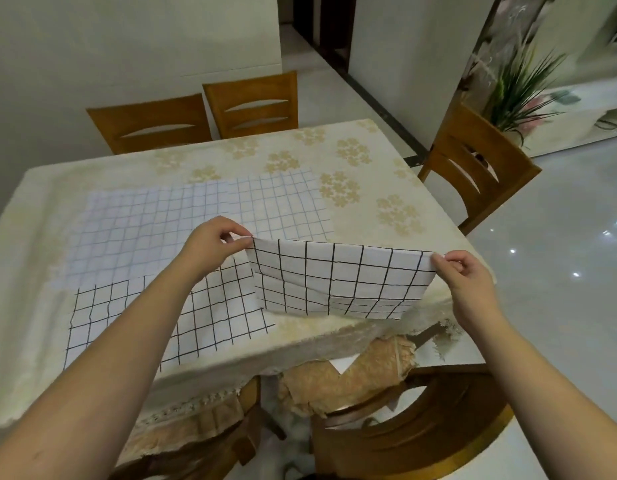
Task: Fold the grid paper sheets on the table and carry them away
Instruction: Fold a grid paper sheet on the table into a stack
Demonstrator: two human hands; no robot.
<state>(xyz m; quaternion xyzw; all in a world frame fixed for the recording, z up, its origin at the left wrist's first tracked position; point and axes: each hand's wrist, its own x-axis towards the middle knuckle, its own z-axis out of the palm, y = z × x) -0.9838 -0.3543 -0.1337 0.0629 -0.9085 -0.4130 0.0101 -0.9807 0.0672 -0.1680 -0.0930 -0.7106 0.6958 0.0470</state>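
Note:
A white sheet with a bold black grid (338,282) is lifted off the table's near right part, hanging by its top edge. My left hand (210,242) pinches its upper left corner and my right hand (468,271) pinches its upper right corner. Another black-grid sheet (210,317) lies flat near the front edge, partly under my left forearm. Behind it lie a large pale blue-grid sheet (137,230) and a second faint-grid sheet (283,202), both flat on the table (369,174).
The table wears a cream cloth with tan flower prints. Two wooden chairs (203,112) stand at the far side, one (473,161) at the right, and one (404,420) close in front below. A potted plant (521,84) stands at the right on glossy floor.

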